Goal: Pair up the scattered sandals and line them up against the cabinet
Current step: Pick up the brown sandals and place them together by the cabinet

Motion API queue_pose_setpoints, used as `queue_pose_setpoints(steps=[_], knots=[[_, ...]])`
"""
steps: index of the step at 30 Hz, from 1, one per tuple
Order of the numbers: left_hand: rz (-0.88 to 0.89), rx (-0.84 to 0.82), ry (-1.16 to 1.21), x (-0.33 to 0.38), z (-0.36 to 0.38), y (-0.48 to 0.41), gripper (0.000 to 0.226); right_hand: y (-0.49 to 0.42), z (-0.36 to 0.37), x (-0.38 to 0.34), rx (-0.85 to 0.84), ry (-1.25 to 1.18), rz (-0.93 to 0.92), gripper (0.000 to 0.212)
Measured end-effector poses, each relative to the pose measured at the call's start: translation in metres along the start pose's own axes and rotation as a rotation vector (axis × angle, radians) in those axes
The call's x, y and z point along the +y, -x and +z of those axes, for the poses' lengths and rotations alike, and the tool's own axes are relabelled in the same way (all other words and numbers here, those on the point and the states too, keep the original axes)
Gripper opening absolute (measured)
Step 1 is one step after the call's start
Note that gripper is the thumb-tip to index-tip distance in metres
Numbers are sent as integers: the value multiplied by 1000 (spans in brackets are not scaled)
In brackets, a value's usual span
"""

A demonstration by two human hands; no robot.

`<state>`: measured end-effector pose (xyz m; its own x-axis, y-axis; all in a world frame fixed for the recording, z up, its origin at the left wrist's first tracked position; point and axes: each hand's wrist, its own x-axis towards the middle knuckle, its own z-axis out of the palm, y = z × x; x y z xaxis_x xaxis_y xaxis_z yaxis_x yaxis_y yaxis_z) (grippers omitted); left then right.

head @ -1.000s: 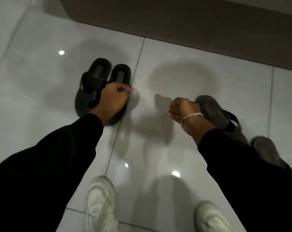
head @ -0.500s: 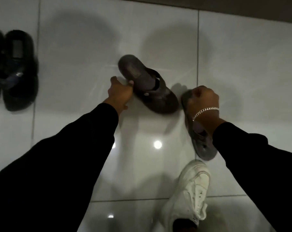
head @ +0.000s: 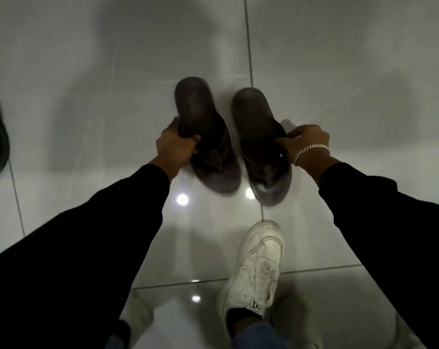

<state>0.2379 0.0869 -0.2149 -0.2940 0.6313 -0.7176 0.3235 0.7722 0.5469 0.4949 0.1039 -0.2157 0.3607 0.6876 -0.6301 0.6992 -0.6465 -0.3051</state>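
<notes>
Sandals side by side on glossy white tile floor (head: 339,71), long axes near-to-far: left hand (head: 174,148) grip closed on left grey-brown thong sandal (head: 208,142), right hand (head: 306,144) on right grey-brown thong sandal (head: 261,147); cabinet out of view, presumably far.
</notes>
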Motion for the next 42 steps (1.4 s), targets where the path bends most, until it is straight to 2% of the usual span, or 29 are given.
queue_pose_setpoints(steps=[2, 6, 11, 16, 21, 27, 36, 40, 42], knots=[[30, -48, -32, 4, 12, 5, 58, -3, -2, -4, -39, -104, -10, 32], [25, -27, -38, 3, 21, 13, 54, -1, -2, 6, 67, -192, -11, 38], [29, -1, -36, -6, 34, 21, 49, 5, 10, 20, -65, -149, -3, 39], [86, -46, -104, 8, 47, 4, 48, -5, 10, 24, 77, -204, -1, 43], [161, -133, -199, 54, 66, -38, 53, -42, -15, 18, 143, -219, 37, 46], [335, -101, -224, 132, 96, -96, 47, -114, -59, -15, 266, -250, 44, 51], [274, 28, 37, 200, 111, -161, 48, -200, -94, -76, 335, -279, 77, 48], [262, -6, 52, 208, 106, -172, 46, -216, -92, -90, 350, -186, 161, 80], [263, -25, 57, 209, 102, -173, 41, -216, -91, -91, 384, -200, 168, 83]])
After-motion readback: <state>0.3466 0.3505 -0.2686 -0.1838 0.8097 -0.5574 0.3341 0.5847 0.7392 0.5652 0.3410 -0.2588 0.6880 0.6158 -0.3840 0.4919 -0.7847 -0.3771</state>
